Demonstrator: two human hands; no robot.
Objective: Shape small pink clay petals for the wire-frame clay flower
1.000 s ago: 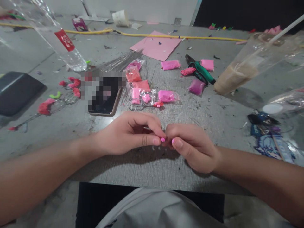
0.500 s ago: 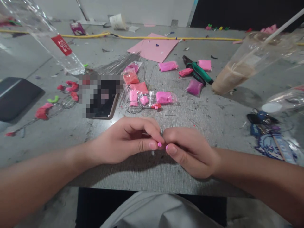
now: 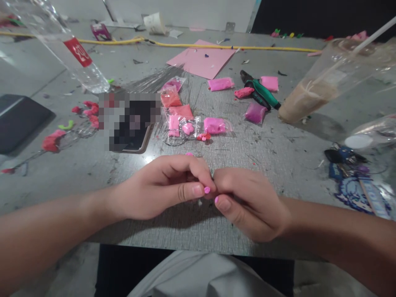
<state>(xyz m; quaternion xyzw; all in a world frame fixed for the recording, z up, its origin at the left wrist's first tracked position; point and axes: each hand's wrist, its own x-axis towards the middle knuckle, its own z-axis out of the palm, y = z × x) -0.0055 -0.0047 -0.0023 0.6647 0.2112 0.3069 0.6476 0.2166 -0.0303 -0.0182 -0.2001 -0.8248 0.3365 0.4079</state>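
Note:
Between thumb and forefinger, my left hand (image 3: 167, 185) pinches a small pink clay piece (image 3: 207, 190). Close beside it, my right hand (image 3: 250, 202) is closed, with another bit of pink clay (image 3: 217, 199) at its thumb tip. Both hands are over the near part of the grey table (image 3: 173, 231), fingertips almost touching. Beyond them lie a pink clay packet (image 3: 215, 125), a red clay packet (image 3: 180, 111) and a small red and pink clay piece (image 3: 203, 137). A bit of pink (image 3: 189, 154) shows just behind my left hand.
A phone (image 3: 133, 128), partly pixelated, and a water bottle (image 3: 77, 49) are on the left. Green-handled pliers (image 3: 262, 93), an iced drink cup (image 3: 306, 99) and keychains (image 3: 355, 177) are on the right. Pink paper (image 3: 202, 60) and a yellow cable (image 3: 192, 46) lie farther back.
My right hand has moved slightly down, and the two clay bits are a little farther apart. A pink bit now shows behind my left hand. The view has shifted slightly.

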